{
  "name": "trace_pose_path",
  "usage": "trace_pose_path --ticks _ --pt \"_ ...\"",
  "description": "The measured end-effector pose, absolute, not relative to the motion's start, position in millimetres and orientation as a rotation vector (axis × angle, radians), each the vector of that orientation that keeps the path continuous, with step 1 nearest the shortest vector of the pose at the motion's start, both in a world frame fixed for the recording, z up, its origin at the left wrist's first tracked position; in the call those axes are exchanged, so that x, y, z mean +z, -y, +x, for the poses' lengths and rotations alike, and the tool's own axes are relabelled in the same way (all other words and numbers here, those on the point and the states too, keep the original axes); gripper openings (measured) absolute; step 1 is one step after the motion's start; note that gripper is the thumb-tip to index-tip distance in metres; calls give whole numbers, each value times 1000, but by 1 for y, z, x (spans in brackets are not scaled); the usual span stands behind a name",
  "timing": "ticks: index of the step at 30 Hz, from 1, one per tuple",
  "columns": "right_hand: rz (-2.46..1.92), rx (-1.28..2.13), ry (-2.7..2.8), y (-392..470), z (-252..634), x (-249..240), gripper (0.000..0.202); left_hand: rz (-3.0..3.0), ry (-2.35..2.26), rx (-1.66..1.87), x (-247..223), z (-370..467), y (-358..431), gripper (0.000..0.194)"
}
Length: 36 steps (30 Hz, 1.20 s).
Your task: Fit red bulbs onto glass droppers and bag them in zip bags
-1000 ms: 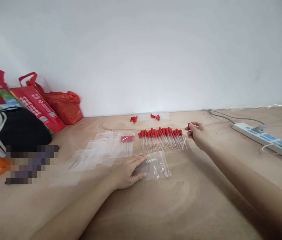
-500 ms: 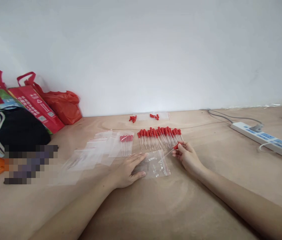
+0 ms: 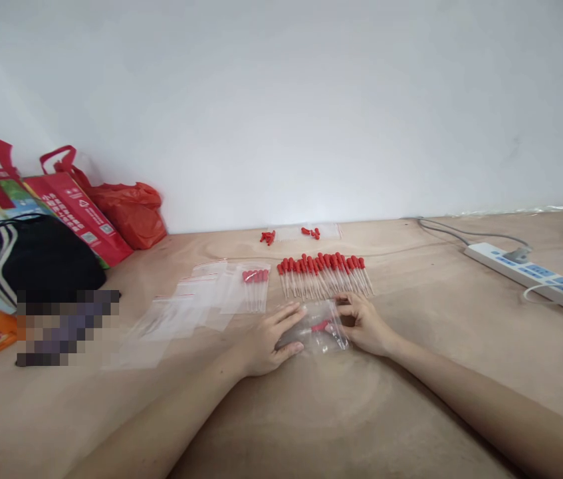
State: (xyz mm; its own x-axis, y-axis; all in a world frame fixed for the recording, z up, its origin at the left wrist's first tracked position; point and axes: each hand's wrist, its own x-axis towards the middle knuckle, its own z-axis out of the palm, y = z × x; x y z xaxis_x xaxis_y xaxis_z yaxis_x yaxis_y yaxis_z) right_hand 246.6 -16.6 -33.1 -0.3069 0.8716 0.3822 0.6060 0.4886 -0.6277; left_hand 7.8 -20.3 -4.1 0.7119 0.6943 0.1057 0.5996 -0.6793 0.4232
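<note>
From here I see my left hand (image 3: 266, 339) lying flat, fingers spread, pressing down the near-left part of a small clear zip bag (image 3: 317, 330) on the bench (image 3: 411, 399), which I judge keeps the slippery film from sliding. My right hand (image 3: 365, 324) sits at the bag's right edge, its grip pinched on a red-capped dropper (image 3: 319, 326) that shows through the plastic, lying nearly flat inside the bag. Just beyond the bag, a row of droppers (image 3: 325, 274) lies side by side, red caps away from me. To its left a filled bag (image 3: 251, 287) rests with several empty bags (image 3: 176, 313) fanned out beside it. A white power strip (image 3: 530, 274) lies well apart on the right; red shopping bags (image 3: 86, 206) lean against the wall.
</note>
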Motion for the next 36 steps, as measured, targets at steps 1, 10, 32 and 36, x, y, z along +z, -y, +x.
trace_pose_path --ticks 1,10,32,36 --pt "-1210 461 2043 17 247 -33 14 2558 -1010 412 -4 8 20 48" --pt "-1541 301 1788 -40 282 -13 18 2529 -977 482 0 4 21 27" --pt "-1509 768 1412 -101 300 4 18 2490 -921 408 1 0 21 35" --pt "-1108 907 1120 -60 312 -3 28 2485 -941 392 2 1 21 36"
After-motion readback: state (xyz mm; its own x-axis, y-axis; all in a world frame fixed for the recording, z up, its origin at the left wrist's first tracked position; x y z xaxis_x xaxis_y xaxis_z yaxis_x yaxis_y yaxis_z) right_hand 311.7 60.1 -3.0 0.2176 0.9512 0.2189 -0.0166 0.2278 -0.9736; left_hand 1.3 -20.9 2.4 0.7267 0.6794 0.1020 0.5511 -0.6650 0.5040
